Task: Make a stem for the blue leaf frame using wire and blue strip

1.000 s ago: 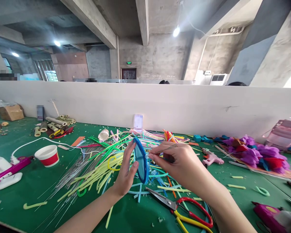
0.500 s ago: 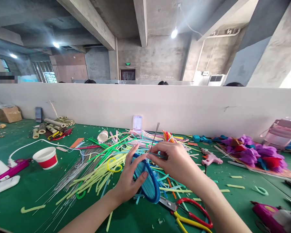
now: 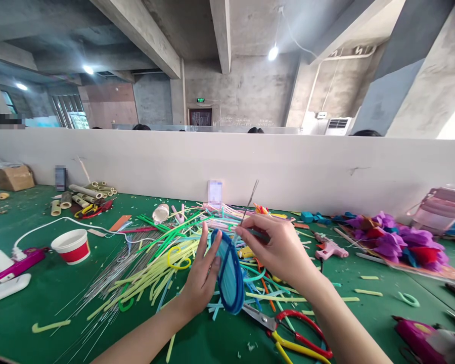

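Blue teardrop [image 3: 232, 283] tilted more upright; right hand [image 3: 276, 245] pinches thin metal wires [image 3: 251, 197].

- Right hand [image 3: 275, 245], centre: fingertips cover where wires [image 3: 250, 199] meet blue loop [image 3: 231, 280]; join can't be told.
- Left hand [image 3: 200, 280], lower centre: fingers hide part of loop's left edge.
- Scissors [image 3: 267, 320], lower right: blade tips behind loop, handle cut by bottom edge.
- Phone [image 3: 215, 193], centre: screen blurred.
- Power strip [image 3: 23, 264], left: cut off.
- Wall writing [image 3: 246, 122], upper centre: too small.
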{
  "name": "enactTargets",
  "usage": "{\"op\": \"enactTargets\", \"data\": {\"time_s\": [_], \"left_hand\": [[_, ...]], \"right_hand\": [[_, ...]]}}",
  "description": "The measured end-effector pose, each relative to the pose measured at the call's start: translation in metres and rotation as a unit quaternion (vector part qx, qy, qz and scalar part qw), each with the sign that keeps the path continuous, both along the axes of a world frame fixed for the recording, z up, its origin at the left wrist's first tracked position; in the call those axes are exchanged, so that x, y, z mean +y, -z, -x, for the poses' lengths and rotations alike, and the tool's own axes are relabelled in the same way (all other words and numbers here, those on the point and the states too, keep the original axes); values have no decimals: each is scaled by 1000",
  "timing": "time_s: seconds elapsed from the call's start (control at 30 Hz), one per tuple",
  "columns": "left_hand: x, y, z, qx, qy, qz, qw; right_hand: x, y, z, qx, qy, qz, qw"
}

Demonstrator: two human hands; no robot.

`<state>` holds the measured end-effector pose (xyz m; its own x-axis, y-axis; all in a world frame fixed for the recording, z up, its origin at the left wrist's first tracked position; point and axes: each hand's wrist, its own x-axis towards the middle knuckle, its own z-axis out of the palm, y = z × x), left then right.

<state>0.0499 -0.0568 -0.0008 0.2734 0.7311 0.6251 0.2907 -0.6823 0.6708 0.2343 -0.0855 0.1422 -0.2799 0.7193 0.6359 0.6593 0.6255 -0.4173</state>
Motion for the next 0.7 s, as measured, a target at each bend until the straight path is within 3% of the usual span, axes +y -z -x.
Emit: {"op": "enactTargets", "data": {"time_s": [0.13, 0.33, 0.5, 0.6, 0.7], "left_hand": [[5, 8, -1, 49, -6, -45, 998], [20, 22, -1, 162, -48, -165, 972], [21, 21, 0, 152, -50, -203, 966], [15, 18, 2, 82, 20, -144, 986], [7, 11, -1, -63, 64, 83, 993]], "right_hand": [[-3, -4, -5, 78, 26, 43, 996], [-10, -8, -3, 210, 1, 96, 973], [-10, -8, -1, 303, -34, 125, 944], [-6, -8, -7, 363, -48, 139, 920], [-1, -9, -14, 408, -62, 139, 900]]}}
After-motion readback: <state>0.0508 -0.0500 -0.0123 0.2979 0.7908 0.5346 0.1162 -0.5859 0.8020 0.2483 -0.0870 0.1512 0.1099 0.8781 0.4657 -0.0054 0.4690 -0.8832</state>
